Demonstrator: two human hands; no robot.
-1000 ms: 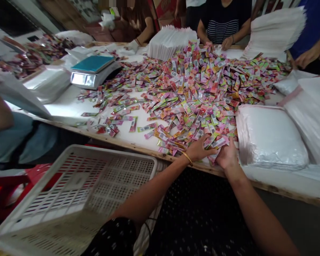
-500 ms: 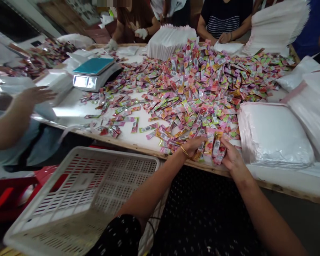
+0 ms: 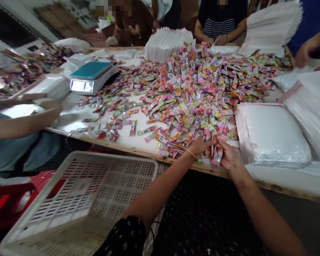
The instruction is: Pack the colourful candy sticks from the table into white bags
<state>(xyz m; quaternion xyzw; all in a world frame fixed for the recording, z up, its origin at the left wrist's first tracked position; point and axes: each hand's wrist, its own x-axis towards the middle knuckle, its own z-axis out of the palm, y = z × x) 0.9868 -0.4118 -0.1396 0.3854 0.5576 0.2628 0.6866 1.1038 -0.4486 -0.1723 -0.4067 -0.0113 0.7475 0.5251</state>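
A big heap of small colourful candy sachets (image 3: 197, 89) covers the white table (image 3: 138, 140). At the near edge my left hand (image 3: 200, 146), with a gold bangle on the wrist, and my right hand (image 3: 229, 156) press together on a small bunch of sachets (image 3: 214, 153), held upright between the fingers. Loose sachets lie all around both hands.
A white plastic crate (image 3: 80, 199) stands low at my left. Stacks of white plastic bags (image 3: 272, 135) lie right of my hands, with more stacks (image 3: 165, 42) at the far side. A weighing scale (image 3: 92, 76) sits at left. Other people's arms (image 3: 24, 119) work around the table.
My hands have drawn a bunch of sachets out of the heap toward the table edge and squeezed it into a tighter upright bundle. The person at left lowered a hand onto the table.
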